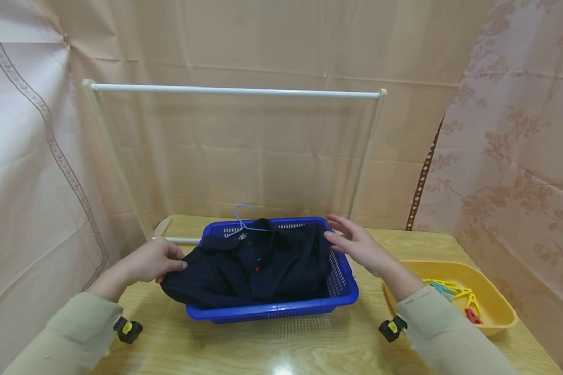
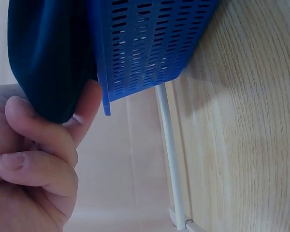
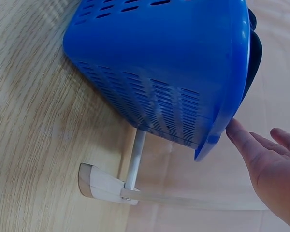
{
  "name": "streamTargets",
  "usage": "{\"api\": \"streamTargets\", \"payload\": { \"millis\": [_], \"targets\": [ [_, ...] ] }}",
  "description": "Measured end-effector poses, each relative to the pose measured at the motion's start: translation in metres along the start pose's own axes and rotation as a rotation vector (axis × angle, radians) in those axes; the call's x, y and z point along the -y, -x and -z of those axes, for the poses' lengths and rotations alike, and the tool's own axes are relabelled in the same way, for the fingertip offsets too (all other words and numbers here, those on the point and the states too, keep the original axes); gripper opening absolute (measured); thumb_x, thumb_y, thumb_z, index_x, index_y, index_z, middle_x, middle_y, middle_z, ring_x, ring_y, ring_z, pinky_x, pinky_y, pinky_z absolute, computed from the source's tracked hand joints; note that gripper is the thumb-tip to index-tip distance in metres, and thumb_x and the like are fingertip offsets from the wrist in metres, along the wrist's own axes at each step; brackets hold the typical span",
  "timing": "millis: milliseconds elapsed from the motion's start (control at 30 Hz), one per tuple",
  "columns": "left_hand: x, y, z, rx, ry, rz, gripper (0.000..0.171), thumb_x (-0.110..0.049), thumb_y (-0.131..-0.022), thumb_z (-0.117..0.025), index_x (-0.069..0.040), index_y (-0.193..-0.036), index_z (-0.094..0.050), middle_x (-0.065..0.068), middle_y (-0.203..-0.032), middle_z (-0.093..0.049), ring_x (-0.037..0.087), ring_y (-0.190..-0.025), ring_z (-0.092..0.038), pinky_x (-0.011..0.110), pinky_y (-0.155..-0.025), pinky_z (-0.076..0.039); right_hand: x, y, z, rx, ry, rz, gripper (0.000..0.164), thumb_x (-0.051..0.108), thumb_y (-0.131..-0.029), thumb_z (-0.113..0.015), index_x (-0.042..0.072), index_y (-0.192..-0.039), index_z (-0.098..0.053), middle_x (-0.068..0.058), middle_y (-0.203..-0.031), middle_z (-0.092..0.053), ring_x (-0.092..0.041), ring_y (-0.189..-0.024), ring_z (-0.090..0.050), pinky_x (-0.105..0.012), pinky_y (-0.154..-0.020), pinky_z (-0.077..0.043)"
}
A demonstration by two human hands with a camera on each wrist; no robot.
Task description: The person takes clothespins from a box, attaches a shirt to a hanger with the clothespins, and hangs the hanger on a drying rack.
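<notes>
A dark shirt [image 1: 230,276] with a collar lies bunched in a blue plastic basket [image 1: 267,312]. A light-blue hanger [image 1: 243,225] shows at its neck, the hook standing above the basket's back rim. At the left side my left hand [image 1: 155,262] pinches an edge of the shirt, pulled out over the rim; in the left wrist view the dark cloth [image 2: 50,72] runs between thumb and fingers. My right hand [image 1: 356,244] is at the basket's right back corner, fingers extended and holding nothing. In the right wrist view a fingertip meets or nearly meets the rim.
Behind the basket stands a rack with a white top bar [image 1: 234,90] and a low rail [image 1: 182,240]. To the right, a yellow tub [image 1: 497,312] contains several coloured clips [image 1: 455,291]. Cloth curtains [image 1: 272,151] enclose the wooden table [image 1: 244,346].
</notes>
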State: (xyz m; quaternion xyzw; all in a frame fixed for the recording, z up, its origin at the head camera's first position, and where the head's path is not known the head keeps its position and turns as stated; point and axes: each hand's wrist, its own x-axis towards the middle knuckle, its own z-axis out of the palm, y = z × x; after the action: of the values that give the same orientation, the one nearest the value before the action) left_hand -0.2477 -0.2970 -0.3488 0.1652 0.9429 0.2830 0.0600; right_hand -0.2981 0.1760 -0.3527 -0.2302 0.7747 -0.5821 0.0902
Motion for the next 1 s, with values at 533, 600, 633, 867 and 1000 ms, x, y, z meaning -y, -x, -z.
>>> {"api": "streamTargets", "payload": {
  "millis": [533, 600, 633, 867, 1000],
  "targets": [
    [-0.011, 0.0, 0.002, -0.218, -0.293, -0.049, 0.016, -0.021, -0.089, -0.065, -0.017, -0.073, -0.063, -0.009, -0.054, -0.053, 0.008, -0.041, -0.05, 0.03, -0.045, -0.041, 0.004, 0.002, 0.007, -0.007, 0.094, 0.018, 0.067, 0.039, -0.092, -0.059, 0.014, -0.147, -0.029, -0.013, -0.148, -0.032, -0.032, -0.126, -0.046, -0.042, -0.094, -0.045],
    [-0.013, 0.0, 0.003, -0.281, -0.364, -0.095, 0.015, -0.021, -0.088, -0.065, -0.017, -0.074, -0.063, -0.01, -0.057, -0.054, 0.007, -0.044, -0.049, 0.03, -0.047, -0.041, 0.005, 0.002, 0.008, -0.012, 0.095, 0.021, 0.067, 0.039, -0.092, -0.059, 0.014, -0.147, -0.029, -0.013, -0.148, -0.033, -0.032, -0.126, -0.045, -0.042, -0.094, -0.045],
    [-0.014, 0.0, 0.003, -0.318, -0.402, -0.125, 0.013, -0.02, -0.087, -0.066, -0.017, -0.075, -0.064, -0.01, -0.06, -0.056, 0.007, -0.046, -0.049, 0.031, -0.048, -0.041, 0.006, 0.003, 0.008, -0.014, 0.097, 0.023, 0.067, 0.039, -0.092, -0.059, 0.014, -0.147, -0.029, -0.013, -0.148, -0.033, -0.032, -0.126, -0.045, -0.041, -0.094, -0.045],
    [-0.02, 0.001, 0.001, -0.568, -0.59, -0.319, 0.008, -0.016, -0.083, -0.07, -0.014, -0.077, -0.065, -0.003, -0.066, -0.061, 0.018, -0.051, -0.054, 0.039, -0.045, -0.044, 0.012, 0.005, 0.011, -0.03, 0.134, 0.059, 0.066, 0.038, -0.093, -0.058, 0.013, -0.147, -0.029, -0.014, -0.148, -0.034, -0.033, -0.125, -0.045, -0.044, -0.095, -0.044],
    [-0.025, 0.003, 0.001, -0.683, -0.615, -0.428, 0.007, -0.012, -0.08, -0.071, -0.009, -0.081, -0.065, 0.002, -0.069, -0.063, 0.022, -0.049, -0.056, 0.04, -0.041, -0.044, 0.016, 0.007, 0.013, -0.044, 0.161, 0.065, 0.065, 0.039, -0.093, -0.057, 0.015, -0.147, -0.029, -0.012, -0.147, -0.035, -0.032, -0.126, -0.045, -0.045, -0.095, -0.044]
  ]
}}
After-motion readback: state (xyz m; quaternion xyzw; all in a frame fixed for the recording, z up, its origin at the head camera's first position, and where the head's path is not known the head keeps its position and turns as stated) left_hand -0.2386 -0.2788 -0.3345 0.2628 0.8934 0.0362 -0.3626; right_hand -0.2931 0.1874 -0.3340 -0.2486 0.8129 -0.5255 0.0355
